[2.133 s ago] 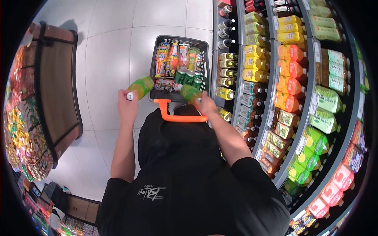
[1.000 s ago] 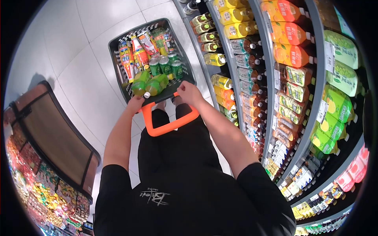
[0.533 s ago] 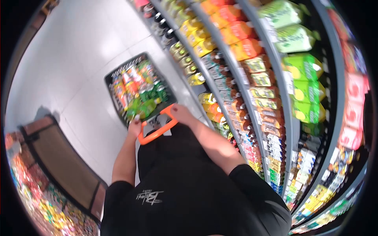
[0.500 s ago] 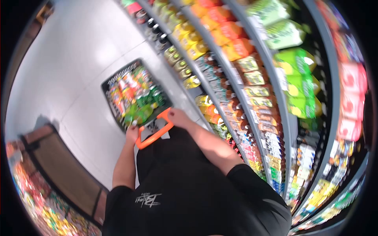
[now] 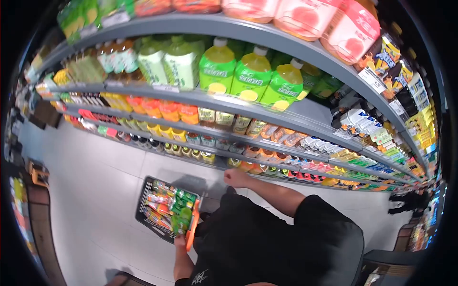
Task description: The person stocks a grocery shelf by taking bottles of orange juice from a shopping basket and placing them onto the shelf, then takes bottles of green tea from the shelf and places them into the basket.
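A black shopping basket (image 5: 143, 209) with slotted sides is in the lower left of the head view, filled with colourful packets (image 5: 160, 202) and green bottles (image 5: 182, 202). Its orange handle (image 5: 192, 231) lies along the side nearest my body. My left hand (image 5: 180, 240) is closed at the handle's lower end, close to a green bottle, and its fingers are partly hidden. My right hand (image 5: 236, 178) is away from the basket, in front of the low drink shelves. Its fingers look curled, with nothing visible in them.
Shelves (image 5: 200, 97) of bottled drinks curve across the view, with large green-labelled bottles (image 5: 250, 76) and pink-labelled bottles (image 5: 305, 19) higher up. Pale floor tiles (image 5: 100, 205) lie around the basket. A brown display stand (image 5: 42, 229) stands at left. Dark-clothed legs (image 5: 408, 202) show far right.
My right hand has left the orange handle and moved toward the shelves. My left hand stays at the handle. The view has turned and lifted toward the shelves.
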`<action>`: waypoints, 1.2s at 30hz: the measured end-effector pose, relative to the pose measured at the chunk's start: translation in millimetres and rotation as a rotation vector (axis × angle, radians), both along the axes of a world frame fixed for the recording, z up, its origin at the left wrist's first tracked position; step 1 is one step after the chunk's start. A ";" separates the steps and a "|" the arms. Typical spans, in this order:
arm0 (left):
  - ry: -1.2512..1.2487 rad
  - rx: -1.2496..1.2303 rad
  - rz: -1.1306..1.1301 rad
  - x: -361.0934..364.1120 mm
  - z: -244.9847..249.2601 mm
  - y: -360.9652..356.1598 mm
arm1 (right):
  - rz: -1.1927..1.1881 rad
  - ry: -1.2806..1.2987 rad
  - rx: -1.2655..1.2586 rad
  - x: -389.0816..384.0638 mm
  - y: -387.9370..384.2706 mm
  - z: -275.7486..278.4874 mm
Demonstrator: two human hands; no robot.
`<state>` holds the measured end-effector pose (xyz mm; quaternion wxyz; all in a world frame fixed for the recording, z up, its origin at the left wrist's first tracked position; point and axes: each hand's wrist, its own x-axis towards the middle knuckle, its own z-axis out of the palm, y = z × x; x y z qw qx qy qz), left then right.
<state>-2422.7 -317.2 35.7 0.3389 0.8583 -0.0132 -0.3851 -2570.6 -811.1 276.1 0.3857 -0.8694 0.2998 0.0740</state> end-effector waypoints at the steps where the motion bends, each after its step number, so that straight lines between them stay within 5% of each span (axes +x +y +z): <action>1: -0.105 0.088 -0.148 1.9 -4.6 2.8 | -0.033 -0.096 0.043 -1.3 -9.3 35.6; 4: -0.159 0.405 -0.353 8.9 20.8 -22.9 | -0.122 -0.303 0.082 -3.5 -35.3 166.8; 6: -0.158 0.268 -0.400 9.4 46.0 -40.4 | -0.079 -0.609 0.258 -12.6 -57.1 248.9; 8: -0.329 0.385 -0.774 27.6 48.2 -63.1 | -0.117 -0.835 0.055 -30.4 -70.5 317.3; 10: -0.478 0.428 -0.878 47.4 49.7 -91.6 | -0.370 -0.978 -0.239 -41.1 -82.5 349.6; 12: -0.224 -0.094 0.242 62.6 58.5 -151.6 | -0.486 -0.988 -0.638 -43.5 -109.2 362.8; 14: -0.523 -0.476 0.152 83.0 103.3 -215.8 | -0.557 -0.923 -0.972 -42.1 -136.9 367.1; 16: -0.480 -0.713 0.087 76.5 232.5 -306.9 | -0.567 -0.805 -1.233 -36.1 -162.9 367.9; 19: -0.568 -0.795 -0.164 53.0 384.2 -402.6 | -0.253 -0.955 -1.271 -33.4 -194.8 378.6; 22: -1.019 -0.824 -0.425 18.4 511.4 -464.7 | -0.307 -0.979 -1.076 -18.0 -199.1 379.5; 24: -1.045 -0.887 -0.352 -0.3 565.4 -497.4 | -0.275 -1.057 -1.062 -20.3 -200.5 379.9; 27: -1.177 -0.860 -0.372 -14.7 613.1 -536.6 | -0.264 -0.982 -0.953 -39.4 -192.6 382.1; 31: -1.227 -0.496 -0.539 -21.3 644.3 -569.8 | -0.448 -0.673 -0.793 -68.0 -167.2 383.6; 34: -1.401 -0.383 -0.611 -14.2 648.3 -582.0 | -0.424 -0.975 -0.758 -102.6 -162.0 357.3; 36: -1.474 -0.326 -0.607 -19.9 656.8 -588.3 | -0.385 -0.917 -0.704 -124.7 -154.7 338.5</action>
